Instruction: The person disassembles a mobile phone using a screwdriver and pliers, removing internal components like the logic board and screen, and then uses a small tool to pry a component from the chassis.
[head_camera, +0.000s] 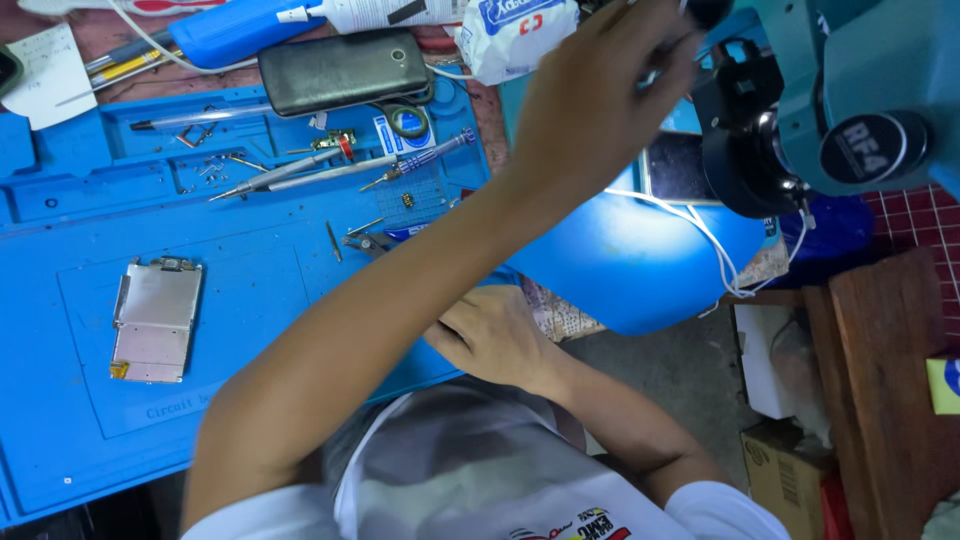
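Observation:
My left arm crosses the view from lower left to upper right. My left hand (600, 95) is raised at the teal microscope (850, 110), its fingers curled at a dark part on the microscope's top edge; the grip itself is cut off. My right hand (490, 335) rests loosely curled on the near edge of the blue work mat (250, 260), partly under my left forearm, with nothing visible in it. A dark phone screen (675, 165) lies lit under the microscope lens.
A bare metal phone frame (155, 320) lies on the mat at left. A dark phone (345, 70), screwdrivers (420, 160), tweezers and small screws sit farther back. A white cable (700, 235) hangs over the rounded blue base (620, 265). At right are a wooden bench (890, 380) and a cardboard box (790, 470).

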